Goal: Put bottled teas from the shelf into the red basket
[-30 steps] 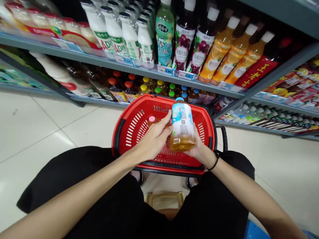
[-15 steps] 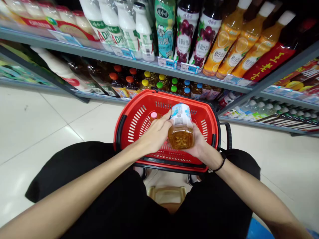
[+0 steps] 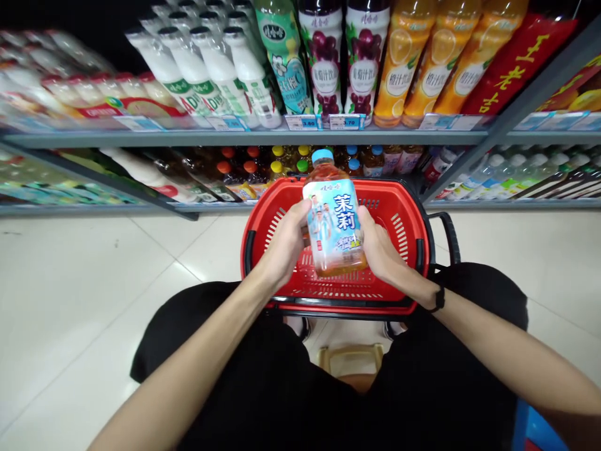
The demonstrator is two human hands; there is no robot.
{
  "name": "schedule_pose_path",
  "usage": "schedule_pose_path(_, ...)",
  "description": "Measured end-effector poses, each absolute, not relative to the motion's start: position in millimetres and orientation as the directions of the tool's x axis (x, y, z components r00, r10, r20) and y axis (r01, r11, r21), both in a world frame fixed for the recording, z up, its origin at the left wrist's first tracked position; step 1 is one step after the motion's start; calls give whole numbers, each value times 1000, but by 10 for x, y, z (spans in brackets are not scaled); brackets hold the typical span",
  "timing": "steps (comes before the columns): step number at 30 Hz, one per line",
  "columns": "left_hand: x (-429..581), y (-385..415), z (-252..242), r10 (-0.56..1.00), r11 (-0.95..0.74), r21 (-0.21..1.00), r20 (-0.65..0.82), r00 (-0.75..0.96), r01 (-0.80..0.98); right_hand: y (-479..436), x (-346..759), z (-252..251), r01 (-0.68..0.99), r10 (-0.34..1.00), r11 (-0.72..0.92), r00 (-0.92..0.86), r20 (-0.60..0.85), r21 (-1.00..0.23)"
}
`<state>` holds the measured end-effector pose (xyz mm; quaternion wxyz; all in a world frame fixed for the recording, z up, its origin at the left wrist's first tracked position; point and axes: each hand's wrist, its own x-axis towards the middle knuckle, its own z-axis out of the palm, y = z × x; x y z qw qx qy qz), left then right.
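Note:
A tea bottle [image 3: 334,219] with a blue cap, an amber drink and a light blue label is held above the red shopping basket [image 3: 259,213]. Its label faces up toward me and its cap points to the shelf. My left hand [image 3: 287,241] is closed on the bottle's left side, thumb on the label's edge. From the other side, my right hand [image 3: 379,244] grips it, thumb near the label's right edge. The basket sits between my knees, its floor partly hidden behind the bottle and hands.
A shelf edge [image 3: 263,138] runs across, carrying grape drinks [image 3: 326,69], orange drinks [image 3: 399,75] and white milk bottles [image 3: 220,69]. Below it stand several small bottles with coloured caps [image 3: 277,168]. The basket's black handle [image 3: 448,238] sticks out right. A stool [image 3: 350,360] shows between my legs.
The bottle has been turned in my hands: its base and back label faced me before, now its front label and cap show. The view has shifted left and up.

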<state>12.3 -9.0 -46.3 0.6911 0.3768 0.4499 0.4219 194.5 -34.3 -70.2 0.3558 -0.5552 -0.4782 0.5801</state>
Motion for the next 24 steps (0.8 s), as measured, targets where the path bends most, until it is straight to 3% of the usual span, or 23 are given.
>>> schedule_pose_path(4, 154, -121, -475, 892, 452, 812, -411, 189, -368, -471, 1928, -552, 172, 969, -170, -151, -197, -970)
schedule_pose_path(12, 165, -152, -414, 775, 617, 588, -572, 270, -523, -467, 1937, -421, 164, 981, 22, -192, -10, -986)
schedule_pose_path(19, 191, -228, -465, 664, 684, 369, -671, 328, -630, -422, 1876, -421, -12, 963, -151, -226, -145, -988)
schedule_pose_path(24, 151, -197, -450, 709, 619, 354, -637, 305, -701, -341, 1861, -378, -141, 953, -221, -244, -182, -965)
